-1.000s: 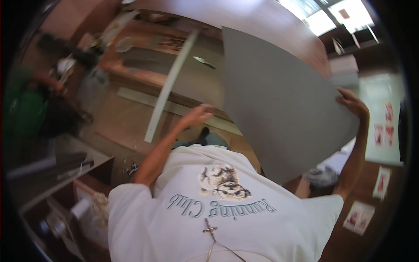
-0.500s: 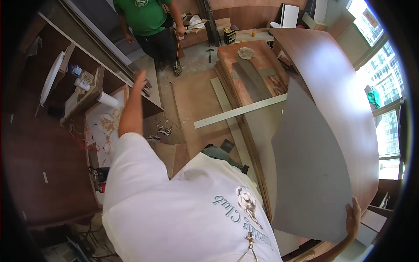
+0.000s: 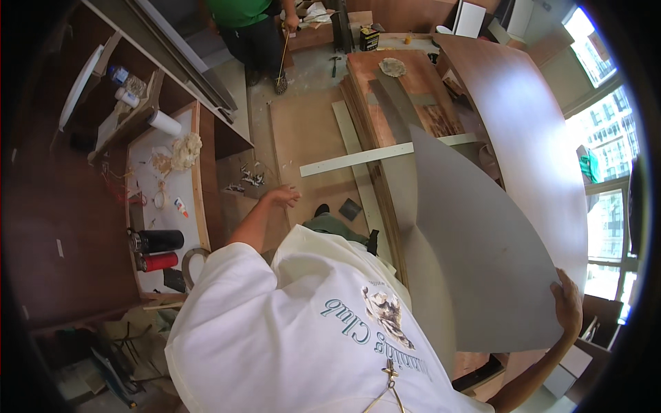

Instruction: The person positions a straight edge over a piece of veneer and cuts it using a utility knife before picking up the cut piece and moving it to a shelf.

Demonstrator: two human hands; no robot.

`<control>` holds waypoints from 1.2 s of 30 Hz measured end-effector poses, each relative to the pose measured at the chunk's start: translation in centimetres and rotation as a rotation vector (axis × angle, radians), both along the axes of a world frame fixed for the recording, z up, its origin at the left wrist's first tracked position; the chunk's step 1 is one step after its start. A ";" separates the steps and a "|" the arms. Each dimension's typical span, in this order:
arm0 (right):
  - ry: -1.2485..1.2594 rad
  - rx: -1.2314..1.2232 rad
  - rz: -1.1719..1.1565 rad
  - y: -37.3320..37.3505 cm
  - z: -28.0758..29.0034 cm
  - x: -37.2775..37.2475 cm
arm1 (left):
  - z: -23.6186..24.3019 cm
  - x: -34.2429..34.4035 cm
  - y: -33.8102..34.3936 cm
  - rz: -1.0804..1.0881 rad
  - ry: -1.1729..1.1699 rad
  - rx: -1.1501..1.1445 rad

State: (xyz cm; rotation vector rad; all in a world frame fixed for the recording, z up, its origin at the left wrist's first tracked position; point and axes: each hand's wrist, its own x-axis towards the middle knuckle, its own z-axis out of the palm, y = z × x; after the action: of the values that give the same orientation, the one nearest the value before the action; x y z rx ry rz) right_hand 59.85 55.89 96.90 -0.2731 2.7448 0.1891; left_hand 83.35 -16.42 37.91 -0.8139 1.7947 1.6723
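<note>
My right hand (image 3: 567,303) grips the right edge of a large, thin grey sheet (image 3: 492,255), its fingers curled over that edge. The sheet bows upward, and its far corner reaches over a long white strip (image 3: 358,159). Below the sheet lies a stack of flat boards (image 3: 380,186), partly hidden by it. My left hand (image 3: 284,196) is empty, with its fingers apart, in front of my body and above the floor. It touches nothing, and the near end of the white strip is close by.
A person in a green top (image 3: 241,10) stands at the far left holding a thin rod. Left of me, a white worktop (image 3: 148,224) carries a black flask (image 3: 157,240), a red flask (image 3: 157,261) and a crumpled cloth (image 3: 186,151). A curved brown panel (image 3: 530,138) stands at right. A hammer (image 3: 334,67) lies on the floor.
My left hand has come down from beside the worktop, back toward my body. With my right hand still on it, the grey sheet has swung leftward at its far corner and bends more.
</note>
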 end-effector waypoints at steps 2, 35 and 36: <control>-0.004 -0.036 0.056 -0.8 -0.2 -1.0 | -0.3 2.5 -5.8 0.171 -0.089 -0.025; -0.098 -0.093 -0.017 -35.6 3.2 -1.2 | 2.8 -14.3 -10.8 -0.263 0.471 -0.129; -0.082 -0.102 -0.020 -36.4 3.2 -1.3 | 5.2 -15.6 -9.9 -0.277 0.635 -0.152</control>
State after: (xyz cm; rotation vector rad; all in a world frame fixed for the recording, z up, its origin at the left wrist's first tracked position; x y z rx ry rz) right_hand 58.58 19.49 100.06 -0.2743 2.6787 0.0314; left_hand 67.72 -26.36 43.13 -0.0603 2.3452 1.7337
